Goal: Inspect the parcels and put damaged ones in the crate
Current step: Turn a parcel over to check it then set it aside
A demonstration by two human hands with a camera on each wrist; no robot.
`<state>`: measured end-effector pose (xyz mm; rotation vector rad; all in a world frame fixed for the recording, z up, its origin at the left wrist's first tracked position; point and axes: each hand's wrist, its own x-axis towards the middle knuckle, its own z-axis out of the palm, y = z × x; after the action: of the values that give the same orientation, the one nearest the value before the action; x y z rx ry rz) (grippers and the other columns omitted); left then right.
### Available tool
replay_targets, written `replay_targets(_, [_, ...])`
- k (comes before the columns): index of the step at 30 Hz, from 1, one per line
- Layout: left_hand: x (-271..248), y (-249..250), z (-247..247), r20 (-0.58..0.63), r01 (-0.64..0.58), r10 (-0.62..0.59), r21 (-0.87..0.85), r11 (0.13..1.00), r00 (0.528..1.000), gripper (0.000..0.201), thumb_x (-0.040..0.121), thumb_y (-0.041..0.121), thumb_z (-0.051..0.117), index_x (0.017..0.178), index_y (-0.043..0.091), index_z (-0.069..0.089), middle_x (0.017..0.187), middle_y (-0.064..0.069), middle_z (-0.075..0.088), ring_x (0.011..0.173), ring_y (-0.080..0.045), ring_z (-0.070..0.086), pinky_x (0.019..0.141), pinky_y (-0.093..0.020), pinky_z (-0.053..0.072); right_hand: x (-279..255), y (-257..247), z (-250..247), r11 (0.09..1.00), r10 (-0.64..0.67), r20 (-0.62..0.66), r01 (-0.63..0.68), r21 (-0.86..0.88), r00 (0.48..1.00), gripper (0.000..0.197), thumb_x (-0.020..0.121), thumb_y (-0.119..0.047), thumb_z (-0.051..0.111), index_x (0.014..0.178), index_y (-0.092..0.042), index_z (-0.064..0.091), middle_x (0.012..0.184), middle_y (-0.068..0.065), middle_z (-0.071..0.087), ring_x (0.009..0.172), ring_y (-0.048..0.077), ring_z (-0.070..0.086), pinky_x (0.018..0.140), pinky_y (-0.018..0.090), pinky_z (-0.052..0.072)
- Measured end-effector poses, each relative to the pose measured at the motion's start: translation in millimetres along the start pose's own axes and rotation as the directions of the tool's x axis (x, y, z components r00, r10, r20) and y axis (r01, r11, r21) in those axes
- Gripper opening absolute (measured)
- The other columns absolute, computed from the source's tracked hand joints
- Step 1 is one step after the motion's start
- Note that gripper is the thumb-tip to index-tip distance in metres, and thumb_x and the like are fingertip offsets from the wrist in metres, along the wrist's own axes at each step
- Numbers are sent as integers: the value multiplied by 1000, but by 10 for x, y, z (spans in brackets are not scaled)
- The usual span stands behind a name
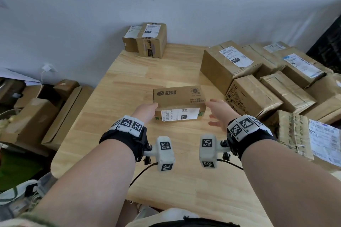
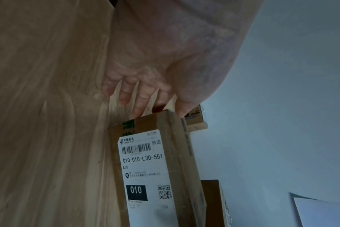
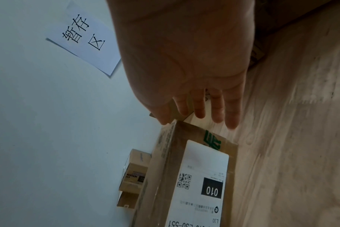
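Note:
A small brown parcel (image 1: 179,103) with a white shipping label marked 010 lies in the middle of the wooden table (image 1: 129,72). My left hand (image 1: 146,110) is at its left end, and the left wrist view shows straight fingers (image 2: 136,107) touching that end of the parcel (image 2: 155,161). My right hand (image 1: 218,111) is at the right end with fingers spread and straight. In the right wrist view the thumb (image 3: 163,116) is at the corner of the parcel (image 3: 194,169) and the other fingers hang just clear of it. Neither hand grips anything.
Two taped boxes (image 1: 145,39) stand at the table's far edge by the wall. A pile of several parcels (image 1: 258,83) fills the table's right side. Cardboard boxes (image 1: 36,116) lie on the floor at left. A paper sign (image 3: 83,35) hangs on the wall.

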<state>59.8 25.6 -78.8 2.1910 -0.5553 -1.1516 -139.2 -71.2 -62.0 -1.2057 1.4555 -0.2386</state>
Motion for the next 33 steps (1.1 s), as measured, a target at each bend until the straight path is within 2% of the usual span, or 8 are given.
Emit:
replay_targets(5, [-7, 6, -24, 90, 39, -35, -35, 999, 995, 24, 104, 35, 35, 108, 12, 39, 106, -10, 48, 101, -25, 40, 86, -36, 37, 2, -39, 83, 999, -19, 80, 21, -24, 997, 44, 105, -25, 41, 148, -18, 36, 127, 3, 45, 113, 21, 41, 105, 51, 44])
replay_targets(8, [-17, -12, -38, 130, 86, -67, -148, 985, 989, 56, 98, 53, 39, 143, 19, 37, 137, -11, 48, 126, -30, 41, 93, -42, 40, 3, -26, 119, 1000, -15, 81, 14, 16, 997, 51, 103, -32, 46, 150, -23, 29, 128, 3, 43, 113, 22, 38, 109, 53, 38])
replay_targets(11, [-48, 60, -64, 136, 55, -27, -207, 977, 990, 70, 95, 63, 36, 151, 21, 28, 153, -5, 37, 141, -26, 30, 107, -48, 33, 0, -28, 76, 996, -55, 53, 51, 74, 997, 57, 100, -42, 48, 151, -27, 25, 139, 4, 43, 113, 21, 37, 107, 48, 32])
replay_targets(15, [-95, 228, -69, 115, -16, 53, -295, 955, 992, 80, 89, 73, 33, 151, 23, 30, 155, -4, 35, 144, -28, 27, 114, -54, 20, -41, -49, -43, 986, -118, -4, 118, 122, 993, 57, 100, -53, 41, 151, -33, 27, 148, -2, 39, 133, 22, 37, 108, 48, 26])
replay_targets(18, [-156, 320, -34, 130, -61, 113, -349, 935, 985, 84, 80, 81, 37, 146, 29, 39, 150, -2, 43, 136, -27, 40, 113, -56, 20, -70, -31, -92, 975, -126, -60, 135, 178, 990, 56, 96, -59, 40, 148, -39, 32, 142, -5, 44, 124, 24, 45, 94, 46, 34])
replay_targets(22, [-228, 363, 20, 129, -89, 142, -348, 933, 981, 71, 92, 71, 31, 145, 25, 40, 147, -2, 46, 134, -25, 41, 110, -56, 19, -130, 67, -180, 962, -125, -96, 145, 230, 987, 55, 97, -57, 42, 148, -36, 34, 134, 0, 50, 115, 26, 54, 90, 43, 46])
replay_targets(30, [-202, 184, 140, 226, 32, 33, -277, 960, 974, 67, 92, 65, 42, 146, 25, 37, 144, -3, 46, 134, -29, 39, 103, -63, 36, -157, 237, -214, 987, -75, -56, 82, 138, 996, 53, 94, -46, 57, 141, -24, 46, 116, 3, 66, 104, 21, 64, 83, 38, 53])
replay_targets(33, [-206, 92, 168, 222, 44, 4, -212, 976, 975, 51, 90, 53, 57, 128, 20, 54, 136, -6, 54, 123, -30, 48, 99, -59, 43, -144, 291, -204, 998, -51, -35, 52, 45, 998, 66, 90, -42, 65, 147, -22, 39, 121, 6, 64, 107, 23, 63, 78, 37, 53])
